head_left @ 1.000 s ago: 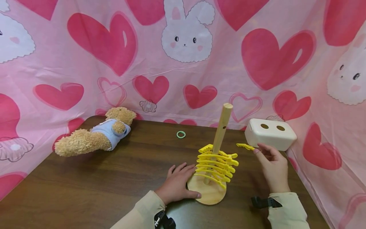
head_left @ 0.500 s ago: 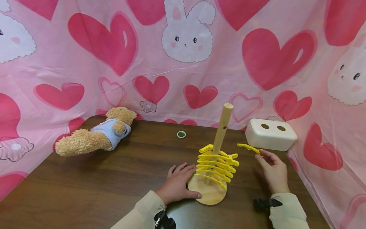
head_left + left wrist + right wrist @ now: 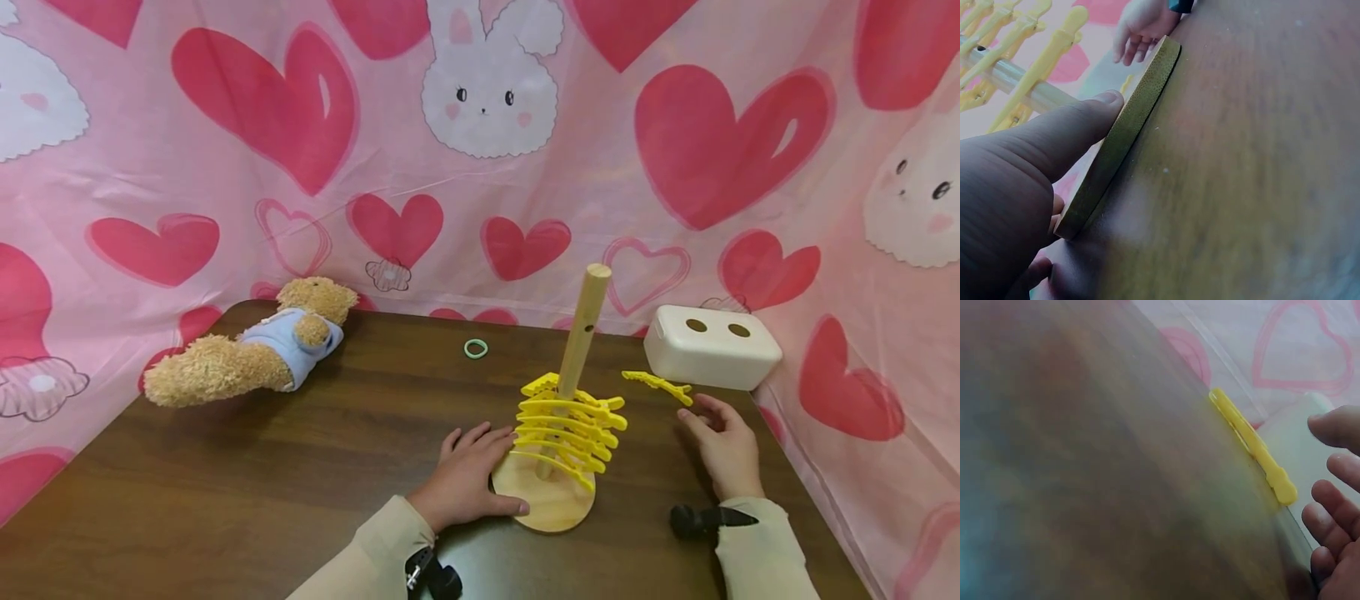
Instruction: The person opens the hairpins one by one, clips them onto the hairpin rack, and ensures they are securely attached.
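Yellow hair clips point(image 3: 573, 425), several of them, are clipped one above another around the upright post point(image 3: 583, 333) of a wooden stand. My left hand point(image 3: 472, 483) rests at the left edge of its round base point(image 3: 555, 500), fingers stretched out. In the left wrist view the thumb point(image 3: 1094, 115) lies on top of the base, close to the rim. Another yellow hair clip point(image 3: 656, 385) lies on the table in front of my right hand point(image 3: 726, 450). The right wrist view shows the fingers point(image 3: 1338, 506) relaxed and apart from that clip, holding nothing.
A white box point(image 3: 708, 354) with two round holes on top stands at the back right. Toward the back middle lies a small green ring point(image 3: 476, 348). A teddy bear point(image 3: 277, 354) in a blue top lies back left. Pink heart-patterned cloth point(image 3: 405, 167) borders the table.
The right hand has let go of the yellow hair clip, which now lies on the table, and has drawn back slightly to the right. The left hand has stayed at the base.
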Demonstrator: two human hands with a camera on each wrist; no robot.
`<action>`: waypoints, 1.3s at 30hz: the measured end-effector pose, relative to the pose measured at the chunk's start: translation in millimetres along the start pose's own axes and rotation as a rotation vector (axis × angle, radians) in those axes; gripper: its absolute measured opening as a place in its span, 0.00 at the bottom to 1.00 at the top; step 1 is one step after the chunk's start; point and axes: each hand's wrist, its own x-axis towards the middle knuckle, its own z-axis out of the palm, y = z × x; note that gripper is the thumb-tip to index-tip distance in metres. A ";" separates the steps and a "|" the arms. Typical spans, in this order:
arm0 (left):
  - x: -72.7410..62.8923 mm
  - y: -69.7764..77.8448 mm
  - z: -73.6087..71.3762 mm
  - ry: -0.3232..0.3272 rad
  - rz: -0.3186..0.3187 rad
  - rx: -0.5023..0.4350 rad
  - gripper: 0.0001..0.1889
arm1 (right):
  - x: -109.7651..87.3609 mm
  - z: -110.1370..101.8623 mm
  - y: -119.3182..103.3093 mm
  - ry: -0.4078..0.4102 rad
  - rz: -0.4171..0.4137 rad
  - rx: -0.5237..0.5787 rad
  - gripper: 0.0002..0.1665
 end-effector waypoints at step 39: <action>-2.1 2.9 -4.0 -0.003 0.000 -0.023 0.50 | 19.2 -0.1 5.0 -0.075 -0.052 -0.158 0.36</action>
